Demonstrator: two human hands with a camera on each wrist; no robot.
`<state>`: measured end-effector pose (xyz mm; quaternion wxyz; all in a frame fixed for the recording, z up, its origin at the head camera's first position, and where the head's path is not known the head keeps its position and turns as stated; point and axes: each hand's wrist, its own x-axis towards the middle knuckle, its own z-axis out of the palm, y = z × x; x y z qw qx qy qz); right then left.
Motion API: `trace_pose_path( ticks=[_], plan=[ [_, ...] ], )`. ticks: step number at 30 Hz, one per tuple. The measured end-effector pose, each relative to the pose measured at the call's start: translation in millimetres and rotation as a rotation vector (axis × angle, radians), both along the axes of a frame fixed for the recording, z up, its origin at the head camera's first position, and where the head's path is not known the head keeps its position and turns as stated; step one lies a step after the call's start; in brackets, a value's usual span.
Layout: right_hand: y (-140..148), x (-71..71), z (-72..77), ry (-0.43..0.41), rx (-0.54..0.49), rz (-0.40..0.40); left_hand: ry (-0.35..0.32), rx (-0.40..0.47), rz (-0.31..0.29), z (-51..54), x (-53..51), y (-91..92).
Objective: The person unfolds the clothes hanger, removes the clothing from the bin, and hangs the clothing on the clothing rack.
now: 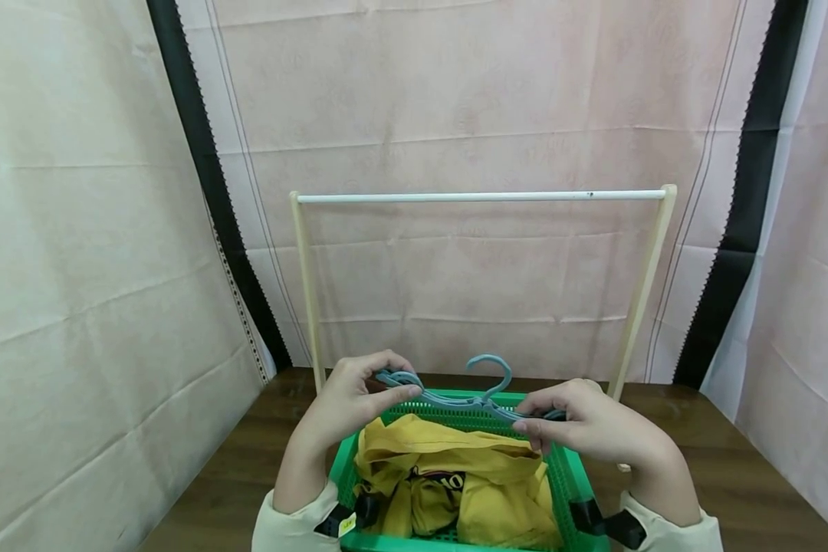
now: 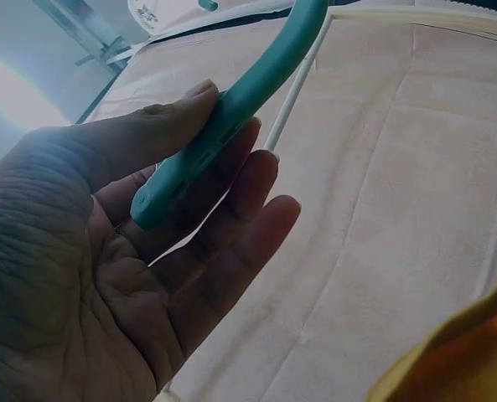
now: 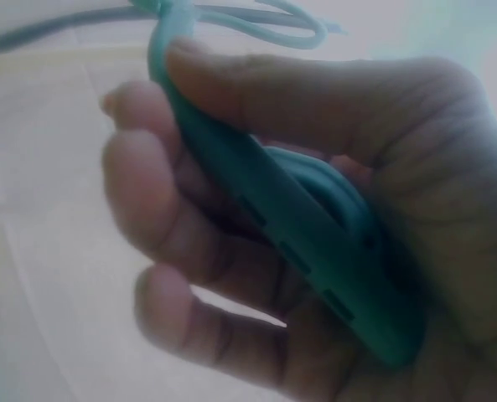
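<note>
- Pale, creased cloth hangs behind and at both sides of a dark brown wooden desk; a black strip runs down each rear corner.
- Toward the desk's far edge stands a rack with cream uprights and a white crossbar.
- In front of the rack, midway between the desk's left and right edges, sits a green basket with yellow fabric bunched inside.
- Above the basket's far rim, a blue-green hanger is held sideways, hook up, below the crossbar.
- Its left end is in the left hand: thumb and forefinger pinch it, while the other fingers are loosely spread.
- Its right end is in the right hand: thumb lies along one side, fingers curl round the other.
- Both forearms wear pale sleeves with black straps at the cuffs.
</note>
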<state>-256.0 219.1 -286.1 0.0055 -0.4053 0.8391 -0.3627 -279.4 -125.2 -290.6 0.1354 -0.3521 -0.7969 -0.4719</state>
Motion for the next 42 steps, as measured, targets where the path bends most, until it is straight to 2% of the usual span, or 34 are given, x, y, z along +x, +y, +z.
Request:
trace_pose_path(
  ticks=[3,9,15,20,22,26,28,33,36,42],
  plan=[
    [1,-1.0,1.3,0.009,-0.003,0.001,0.001,0.008,0.010,0.8,-1.3,-0.7],
    [3,-1.7,4.1,0.015,-0.015,0.009,0.081,-0.010,0.045,2.7,-2.9,-5.1],
    [7,-1.4,4.1,0.053,-0.053,-0.003,0.104,-0.111,0.058,-0.2,-5.6,-2.6],
    [8,-2.7,2.2,0.046,-0.074,-0.008,0.135,-0.223,0.112,-5.3,-5.7,1.8],
    [8,-3.5,1.9,0.053,-0.079,-0.008,0.145,-0.229,0.097,-6.9,-6.3,3.3],
    [7,-5.9,2.7,0.085,-0.102,0.000,0.145,-0.176,0.001,-7.1,-8.7,6.5],
    [6,-7.0,3.2,0.103,-0.118,0.011,0.159,-0.157,-0.020,-5.8,-9.0,7.7],
    [1,-7.1,4.3,0.127,-0.129,0.029,0.222,-0.185,0.085,-2.7,-4.7,7.5],
    [-3,-4.8,4.4,0.164,-0.099,-0.023,0.229,-0.204,0.131,-2.8,-3.3,7.6],
    [-17,-0.1,1.1,0.287,-0.023,-0.147,0.168,-0.176,0.017,-6.9,-5.0,13.1]
  ],
)
